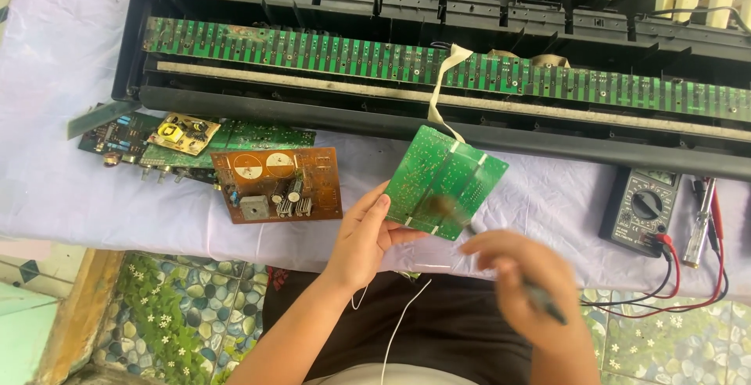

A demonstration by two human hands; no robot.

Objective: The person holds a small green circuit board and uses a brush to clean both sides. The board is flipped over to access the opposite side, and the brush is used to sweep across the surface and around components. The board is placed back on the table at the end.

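Observation:
My left hand (pixel 361 238) holds a green circuit board (pixel 446 181) by its lower left edge, tilted above the table's front. A pale flat ribbon cable (pixel 440 88) runs from the board's top up to the long green strip board (pixel 438 66) inside the opened black keyboard case (pixel 313 111). My right hand (pixel 532 287), blurred by motion, grips a small brush (pixel 469 221) whose bristles lie against the board's lower part.
A brown circuit board (pixel 275 185) with capacitors and other boards (pixel 156 138) lie on the lilac cloth (pixel 55 189) at the left. A black multimeter (pixel 641 209) with red and black leads and a screwdriver (pixel 698 224) sit at the right. A thin white cord (pixel 399 324) hangs over my lap.

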